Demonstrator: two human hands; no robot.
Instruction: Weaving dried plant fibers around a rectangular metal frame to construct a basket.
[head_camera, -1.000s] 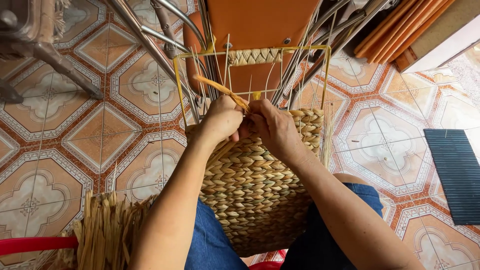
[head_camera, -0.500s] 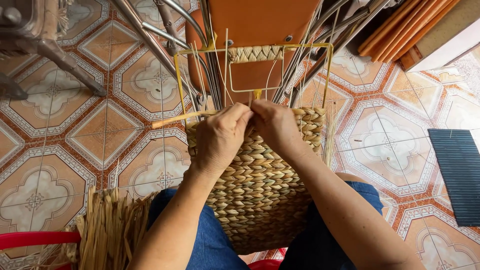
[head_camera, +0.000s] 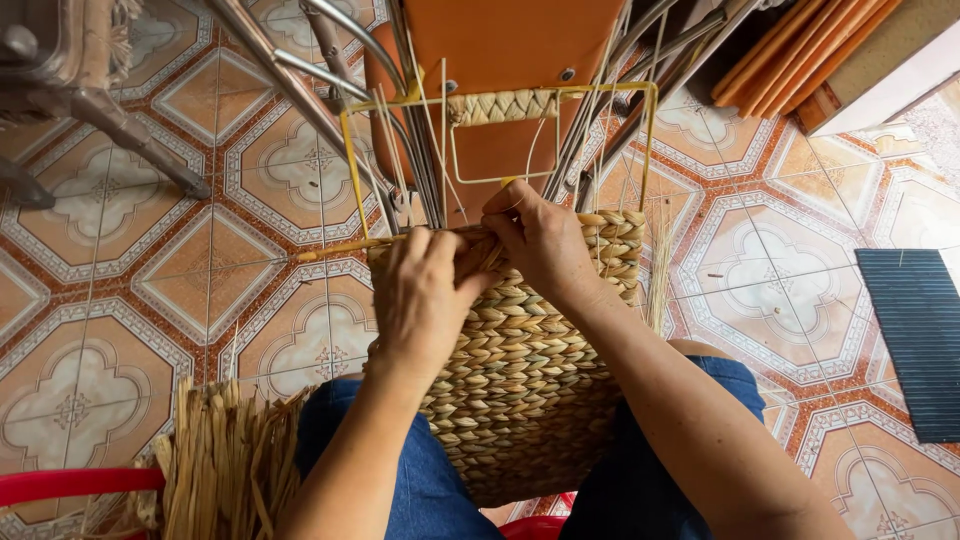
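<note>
Half-woven straw basket (head_camera: 520, 390) on yellow wire frame (head_camera: 352, 170), left hand (head_camera: 425, 295) grip pinching a straw strand (head_camera: 345, 247) pointing to 9 o'clock, right hand (head_camera: 540, 240) grip pressed on the weave's top edge, loose straw bundle (head_camera: 225, 460) at 7 o'clock

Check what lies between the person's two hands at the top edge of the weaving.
In the head view, the left hand and right hand nearly meet; only a short stretch of twisted straw strand along the woven basket's top row lies between them.

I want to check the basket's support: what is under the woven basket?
The woven basket rests on the person's lap, blue jeans showing either side. Its underside is hidden.
</note>
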